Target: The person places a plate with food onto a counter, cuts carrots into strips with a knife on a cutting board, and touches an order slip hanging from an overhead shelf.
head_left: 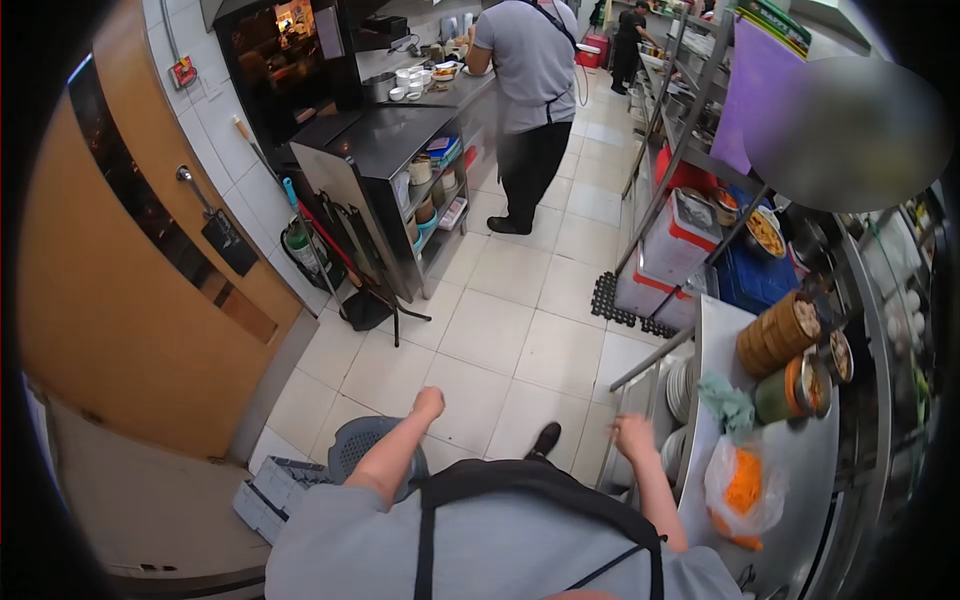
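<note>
Over the tiled floor (487, 330), my left hand (429, 403) is curled closed above the grey perforated basket (360, 445); whether it holds anything is too small to tell. My right hand (633, 436) hangs beside the steel shelf unit, left of the stacked white plates (680, 390), its fingers partly bent. Nothing is visible in it. On the steel counter (715, 325) to its right lie a green cloth (727, 405) and a clear plastic bag (745, 485) with shredded orange food. Bamboo steamers (778, 335) and a lidded jar (793, 390) stand behind them.
A person in grey (525, 70) stands at the back counter (400, 130). Another person in black (631, 48) is farther off. A wooden door (130, 300) is at left, with a dustpan (368, 305) nearby. Red-lidded boxes (675, 240) and a black mat (618, 300) lie right.
</note>
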